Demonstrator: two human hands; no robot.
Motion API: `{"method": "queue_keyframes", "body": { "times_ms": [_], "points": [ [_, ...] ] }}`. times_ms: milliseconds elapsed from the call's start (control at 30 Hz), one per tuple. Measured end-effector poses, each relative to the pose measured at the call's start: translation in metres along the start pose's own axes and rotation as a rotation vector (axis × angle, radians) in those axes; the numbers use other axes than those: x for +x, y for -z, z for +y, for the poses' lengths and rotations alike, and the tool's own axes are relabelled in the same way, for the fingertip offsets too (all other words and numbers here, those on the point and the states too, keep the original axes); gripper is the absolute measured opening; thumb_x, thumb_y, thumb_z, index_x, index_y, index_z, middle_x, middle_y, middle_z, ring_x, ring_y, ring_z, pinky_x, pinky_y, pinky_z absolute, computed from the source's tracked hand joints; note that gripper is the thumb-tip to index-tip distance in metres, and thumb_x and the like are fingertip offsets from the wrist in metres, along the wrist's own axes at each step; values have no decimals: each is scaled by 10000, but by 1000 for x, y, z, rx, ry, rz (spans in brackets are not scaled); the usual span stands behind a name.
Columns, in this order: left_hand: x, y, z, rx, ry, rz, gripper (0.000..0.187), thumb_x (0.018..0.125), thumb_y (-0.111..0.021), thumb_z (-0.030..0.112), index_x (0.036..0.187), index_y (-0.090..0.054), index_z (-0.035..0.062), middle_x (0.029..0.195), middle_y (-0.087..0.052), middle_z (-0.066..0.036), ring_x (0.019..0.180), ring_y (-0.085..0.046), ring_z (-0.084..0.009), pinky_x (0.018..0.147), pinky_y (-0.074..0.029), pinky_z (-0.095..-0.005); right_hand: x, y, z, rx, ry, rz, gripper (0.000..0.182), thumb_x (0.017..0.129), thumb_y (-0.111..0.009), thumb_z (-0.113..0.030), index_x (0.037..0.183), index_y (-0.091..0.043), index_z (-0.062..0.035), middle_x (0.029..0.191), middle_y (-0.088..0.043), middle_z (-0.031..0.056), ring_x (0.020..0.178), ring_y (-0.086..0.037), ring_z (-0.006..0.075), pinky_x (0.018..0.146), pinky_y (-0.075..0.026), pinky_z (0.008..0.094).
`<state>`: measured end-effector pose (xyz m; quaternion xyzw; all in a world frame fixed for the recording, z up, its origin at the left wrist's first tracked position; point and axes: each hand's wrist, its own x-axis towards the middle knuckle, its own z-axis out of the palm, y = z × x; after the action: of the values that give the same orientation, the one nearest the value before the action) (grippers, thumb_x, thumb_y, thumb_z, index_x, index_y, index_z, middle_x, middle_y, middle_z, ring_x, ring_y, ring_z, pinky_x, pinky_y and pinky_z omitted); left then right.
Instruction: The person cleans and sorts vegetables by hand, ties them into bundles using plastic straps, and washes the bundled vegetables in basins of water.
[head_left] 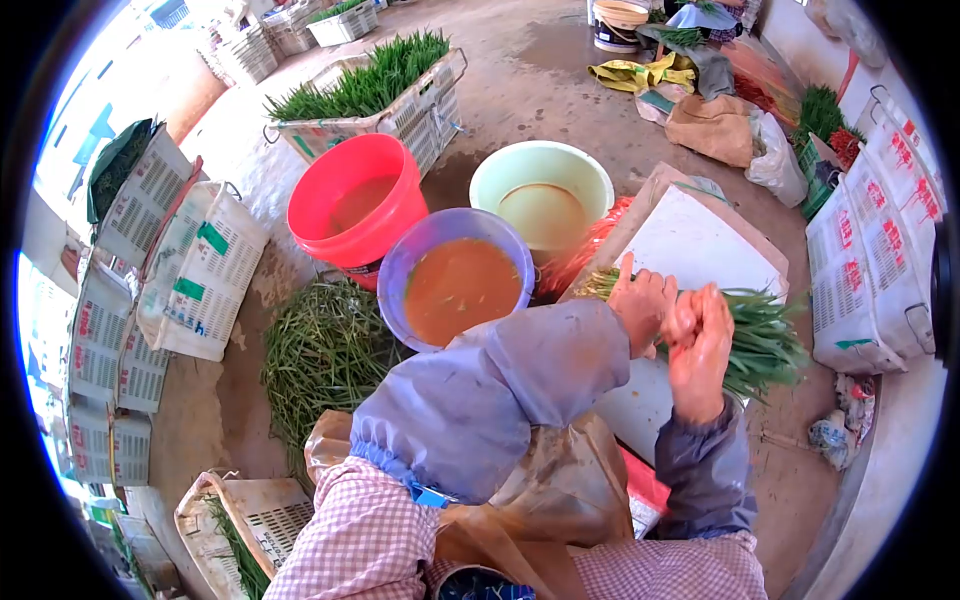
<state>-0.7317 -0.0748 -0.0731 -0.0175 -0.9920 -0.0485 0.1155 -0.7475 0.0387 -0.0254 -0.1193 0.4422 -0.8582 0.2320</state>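
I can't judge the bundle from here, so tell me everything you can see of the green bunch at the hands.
The green bunch is fresh-looking, with long, narrow leaves fanning loosely to the right, past the edge of the white board. Its paler, yellowish stem ends show at the left. It lies sideways across the board. The left hand and right hand meet over its middle, hiding that part, so I can't tell whether it is tied.

Ahead of you, the far part of the white board [690, 240] lies bare, open for passing; to its left, a green basin [488, 188], purple basin [393, 290] and red bucket [407, 200] block your way.
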Motion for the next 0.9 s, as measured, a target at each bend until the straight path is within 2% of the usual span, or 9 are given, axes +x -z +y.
{"method": "queue_keyframes", "body": {
  "times_ms": [133, 267, 333, 467, 533, 600, 633, 667, 900],
  "points": [
    [4, -24, -4, 20, -40, 84, 822, 547, -816, 413, 1193, -515, 2, 1014, -551, -108, 1010, -539, -261, 1035, -284, -573, -43, 38, 37, -7, -16, -71, 354, 1002, -444, -245, 680, -364, -123, 558, -343, -20, 486, -292, 83, 463, -245, 249],
    [4, -20, -6, 82, -97, 89, 810, 558, -813, 393, 1211, -517, 15, 1011, -550, -106, 1009, -539, -260, 1039, -277, -590, -62, 60, 71, -811, 187, -263, 292, 961, -476, -127, 681, -434, -57, 569, -416, -2, 506, -396, 113, 461, -318, 287],
    [3, -9, -4, 68, -89, 28, 834, 548, -822, 396, 1226, -512, 21, 1032, -551, -104, 1031, -534, -266, 1041, -268, -600, -59, 63, 65, -861, 70, -409, 244, 947, -470, -98, 713, -446, -35, 637, -512, 36, 578, -478, 140, 535, -393, 298],
    [-1, -1, -4, 19, -96, -106, 879, 517, -844, 430, 1223, -511, 25, 1116, -565, -116, 1089, -539, -278, 1040, -254, -615, -78, 51, 26, -543, 277, -324, 253, 971, -412, -159, 782, -486, -8, 974, -653, 167, 873, -584, 192, 826, -453, 304],
    [12, 21, -8, -44, -61, -366, 874, 505, -851, 449, 1201, -519, 37, 1114, -597, -125, 1083, -566, -292, 1028, -258, -626, -91, 70, 32, -373, 391, -157, 275, 978, -407, -194, 841, -537, 5, 1046, -641, 171, 934, -585, 190, 838, -456, 305],
    [31, 46, -5, -81, -75, -535, 863, 492, -857, 470, 1167, -527, 46, 1064, -641, -124, 1045, -603, -304, 1002, -276, -636, -106, 91, 27, -703, 139, 158, 271, 980, -434, -207, 950, -588, 13, 1092, -625, 162, 977, -594, 205, 847, -457, 313],
    [36, 53, -6, -77, -77, -568, 854, 486, -859, 482, 1145, -531, 50, 1014, -669, -118, 1010, -626, -310, 982, -293, -641, -106, 109, 33, -864, 159, 11, 286, 982, -460, -231, 1046, -605, 7, 1083, -634, 153, 966, -620, 229, 845, -468, 321],
    [41, 41, -7, -112, -99, -563, 856, 481, -860, 490, 1136, -531, 47, 982, -675, -115, 994, -632, -314, 966, -317, -624, -105, 113, 41, -240, -221, 157, 301, 974, -493, -233, 1144, -561, 6, 1094, -631, 162, 1002, -620, 262, 861, -481, 352],
    [43, 23, -23, -403, -92, -677, 841, 487, -847, 481, 1111, -522, 19, 919, -676, -146, 951, -639, -327, 866, -421, -515, -67, 107, 34, 93, -461, -16, 517, 954, -550, -338, 1321, -417, 2, 1254, -551, 192, 1182, -526, 307, 998, -414, 428]
  ]
}}
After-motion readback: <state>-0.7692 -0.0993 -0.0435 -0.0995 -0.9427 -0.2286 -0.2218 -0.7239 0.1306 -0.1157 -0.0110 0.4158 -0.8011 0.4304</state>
